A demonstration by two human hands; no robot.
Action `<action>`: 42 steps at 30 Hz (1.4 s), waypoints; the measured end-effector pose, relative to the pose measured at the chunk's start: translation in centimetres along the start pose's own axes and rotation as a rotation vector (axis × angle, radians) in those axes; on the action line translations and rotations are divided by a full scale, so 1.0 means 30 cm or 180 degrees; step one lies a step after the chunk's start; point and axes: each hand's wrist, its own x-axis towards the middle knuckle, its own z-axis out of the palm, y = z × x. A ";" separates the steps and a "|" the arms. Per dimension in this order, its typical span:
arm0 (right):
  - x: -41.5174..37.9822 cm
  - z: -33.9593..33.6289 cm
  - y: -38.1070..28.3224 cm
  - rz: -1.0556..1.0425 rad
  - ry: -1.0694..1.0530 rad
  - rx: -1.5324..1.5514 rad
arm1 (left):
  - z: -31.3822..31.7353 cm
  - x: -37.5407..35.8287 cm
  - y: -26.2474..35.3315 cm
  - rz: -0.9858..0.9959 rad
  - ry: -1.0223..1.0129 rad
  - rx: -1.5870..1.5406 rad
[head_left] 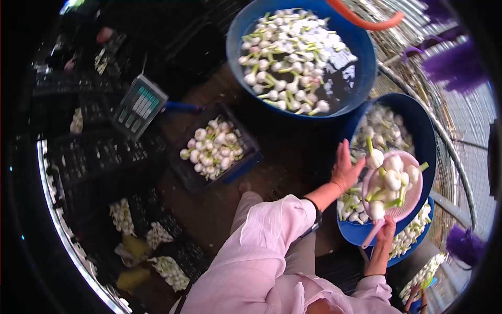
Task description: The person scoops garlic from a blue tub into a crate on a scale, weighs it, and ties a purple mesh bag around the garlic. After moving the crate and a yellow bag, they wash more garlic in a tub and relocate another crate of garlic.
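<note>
My right hand (386, 231) is closed round the handle end of a pink colander (409, 205), which holds several white garlic bulbs (393, 180) with short green stems. My left hand (344, 168) is beside the colander's left rim, fingers stretched and apart, with nothing in its grip. Close to its fingertips, one bulb (375, 158) with an upright stem sits at the colander's edge. Underneath is a deep blue tub (428, 131) with more garlic in water, partly hidden by the colander and my left hand.
Beyond stands a larger blue tub (235, 67) of floating garlic, an orange hose (366, 22) above its rim. A black crate (184, 175) of bulbs and a digital scale (140, 107) are on the left. Another blue container (355, 234) with garlic sits below. Another person's hands (415, 293) show at lower right.
</note>
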 end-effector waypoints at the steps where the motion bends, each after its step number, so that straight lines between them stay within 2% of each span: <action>1: -0.051 0.045 -0.031 0.0147 -0.0165 0.0036 | -0.045 -0.065 -0.001 -0.0146 -0.0274 -0.0459; 4: -0.182 0.286 -0.030 0.0152 -0.0252 -0.0258 | -0.226 -0.262 -0.007 -0.0379 -0.0439 -0.1722; 5: -0.229 0.406 -0.012 0.0090 -0.0310 -0.0328 | -0.274 -0.309 -0.033 -0.0524 -0.0270 -0.2480; 7: -0.316 0.657 0.039 0.0046 -0.0466 -0.0518 | -0.511 -0.393 -0.005 -0.1193 -0.0257 -0.2981; 9: -0.310 0.792 0.120 -0.0138 -0.0963 -0.1099 | -0.692 -0.436 -0.067 -0.1594 -0.0038 -0.3511; 12: -0.349 1.132 0.302 -0.0393 -0.1669 -0.1598 | -0.920 -0.436 -0.232 -0.1598 0.0817 -0.4194; 13: -0.368 1.251 0.377 -0.0473 -0.1896 -0.1718 | -0.996 -0.431 -0.330 -0.1478 0.0805 -0.4498; 15: -0.361 1.397 0.570 -0.1471 -0.2321 -0.1962 | -1.178 -0.408 -0.388 -0.1694 0.1377 -0.4752; 16: -0.318 1.441 0.665 -0.2320 -0.2435 -0.2825 | -1.242 -0.396 -0.473 -0.1662 0.1432 -0.5200; 17: -0.275 1.481 0.755 -0.3183 -0.2509 -0.3675 | -1.287 -0.376 -0.550 -0.1734 0.1753 -0.5287; 19: -0.247 1.562 0.886 -0.3818 -0.2541 -0.5108 | -1.344 -0.333 -0.734 -0.1876 0.2185 -0.4807; 21: -0.219 1.626 0.996 -0.4429 -0.2588 -0.4864 | -1.394 -0.309 -0.858 -0.2210 0.2298 -0.4845; 22: -0.235 1.646 1.021 -0.4096 -0.2365 -0.5016 | -1.399 -0.304 -0.900 -0.2240 0.2349 -0.4749; 24: -0.201 1.627 1.025 -0.3627 -0.2261 -0.3946 | -1.396 -0.304 -0.954 -0.2302 0.2442 -0.4528; 26: -0.248 1.619 0.948 -0.3145 -0.2027 -0.2894 | -1.348 -0.312 -0.946 -0.2492 0.2252 -0.4204; 27: -0.268 1.591 0.881 -0.3435 -0.1335 -0.3121 | -1.317 -0.303 -0.925 -0.2546 0.2140 -0.4037; 28: -0.231 1.509 0.782 -0.3758 -0.1535 -0.3398 | -1.274 -0.305 -0.887 -0.2561 0.1976 -0.3805; 29: -0.222 1.381 0.715 -0.1523 -0.1567 -0.1539 | -1.215 -0.299 -0.878 -0.2639 0.1712 -0.3481; 30: -0.340 1.402 0.573 -0.1022 -0.1264 -0.1196 | -1.166 -0.295 -0.777 -0.2611 0.1434 -0.3258; 31: -0.351 1.334 0.460 -0.1051 -0.0784 -0.1160 | -1.104 -0.282 -0.671 -0.2574 0.1124 -0.3029; 32: -0.378 1.273 0.365 -0.1175 -0.0421 -0.0871 | -1.008 -0.246 -0.648 -0.2357 0.0853 -0.2607; 35: -0.311 0.845 0.103 -0.0901 0.0611 -0.0467 | -0.691 -0.145 -0.442 -0.1308 0.0023 -0.1904; 36: -0.257 0.643 0.059 -0.1033 0.0847 -0.0385 | -0.594 -0.112 -0.340 -0.0899 -0.0255 -0.1838; 37: -0.217 0.489 0.016 -0.0934 0.1340 -0.0455 | -0.485 -0.082 -0.258 -0.0498 -0.0515 -0.1790; 39: -0.143 0.270 -0.050 -0.0866 0.2031 -0.1847 | -0.260 -0.011 -0.123 -0.0223 -0.0429 -0.0784; 40: -0.059 0.155 -0.029 -0.1059 0.2642 -0.2688 | -0.174 0.022 -0.056 -0.0054 -0.0390 -0.0241; 41: 0.000 0.110 -0.031 -0.0978 0.2926 -0.3272 | -0.103 0.046 -0.001 0.0123 -0.0303 0.0310; 42: 0.058 0.065 -0.033 -0.0858 0.3234 -0.3843 | -0.042 0.070 0.048 -0.0036 -0.0380 0.0878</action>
